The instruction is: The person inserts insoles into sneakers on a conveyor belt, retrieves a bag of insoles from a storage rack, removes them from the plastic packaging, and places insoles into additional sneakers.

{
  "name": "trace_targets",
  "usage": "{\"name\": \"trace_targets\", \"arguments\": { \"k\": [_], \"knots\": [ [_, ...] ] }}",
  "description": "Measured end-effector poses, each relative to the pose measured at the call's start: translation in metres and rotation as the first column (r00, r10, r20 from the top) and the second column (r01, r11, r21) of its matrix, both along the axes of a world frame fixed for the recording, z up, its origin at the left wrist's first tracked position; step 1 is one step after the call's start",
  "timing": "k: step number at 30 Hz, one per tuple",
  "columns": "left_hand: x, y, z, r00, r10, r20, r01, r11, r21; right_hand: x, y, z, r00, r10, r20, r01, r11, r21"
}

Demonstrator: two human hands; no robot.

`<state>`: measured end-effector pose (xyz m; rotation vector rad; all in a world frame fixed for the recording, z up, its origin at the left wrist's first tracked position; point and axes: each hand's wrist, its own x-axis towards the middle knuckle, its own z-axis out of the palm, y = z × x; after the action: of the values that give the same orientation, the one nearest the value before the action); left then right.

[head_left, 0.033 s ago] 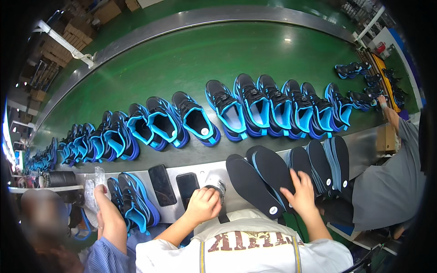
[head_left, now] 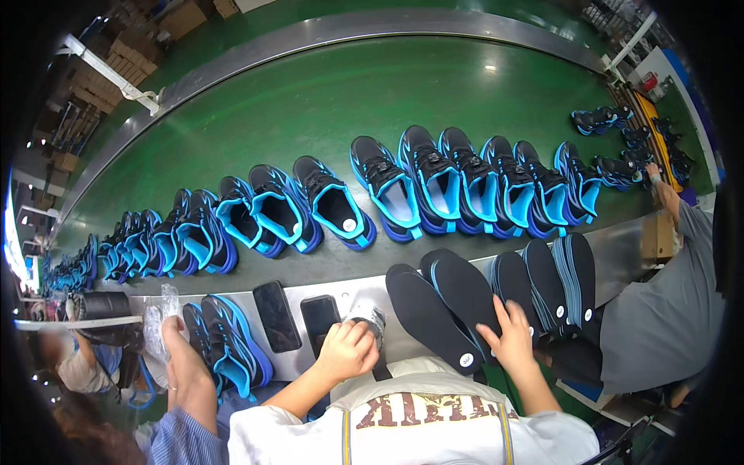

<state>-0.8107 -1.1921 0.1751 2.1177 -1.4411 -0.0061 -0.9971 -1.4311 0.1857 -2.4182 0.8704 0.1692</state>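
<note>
My left hand (head_left: 349,350) is closed over the metal ledge, its fingers curled beside a small silvery roll-like item (head_left: 366,316). Whether it grips anything is hidden. My right hand (head_left: 511,337) has its thumb and fingers apart, next to the right edge of a fanned pile of black insoles (head_left: 465,298) with blue edges. Two smaller piles of insoles (head_left: 546,279) lie just beyond it. Black and blue sneakers stand in a row on the green belt ahead, among them one with an insole showing (head_left: 333,205) and one with a pale inside (head_left: 399,200).
Two phones (head_left: 277,316) lie on the metal ledge (head_left: 403,337) left of my left hand. Farther left, a co-worker's hand (head_left: 174,341) is by clear plastic wrap and a pair of sneakers (head_left: 232,341). Another person in grey (head_left: 659,325) reaches toward shoes at the right.
My right hand has shifted slightly, its fingers a little lower and closer to the insoles' edge. At the far left, a background person comes into view as a nearer head moves down.
</note>
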Motion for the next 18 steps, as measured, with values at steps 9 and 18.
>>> {"name": "trace_targets", "arguments": {
  "k": [9, 18],
  "knots": [
    [0.136, -0.122, -0.034, 0.963, 0.261, 0.075, -0.261, 0.965, -0.005, 0.014, -0.004, 0.03, 0.997, 0.061, 0.045, -0.064, 0.996, 0.063],
    [0.199, -0.144, -0.056, 0.813, 0.387, -0.435, -0.45, 0.892, -0.047, 0.178, -0.055, 0.073, 0.991, 0.129, 0.042, -0.132, 0.85, 0.509]
  ]
}}
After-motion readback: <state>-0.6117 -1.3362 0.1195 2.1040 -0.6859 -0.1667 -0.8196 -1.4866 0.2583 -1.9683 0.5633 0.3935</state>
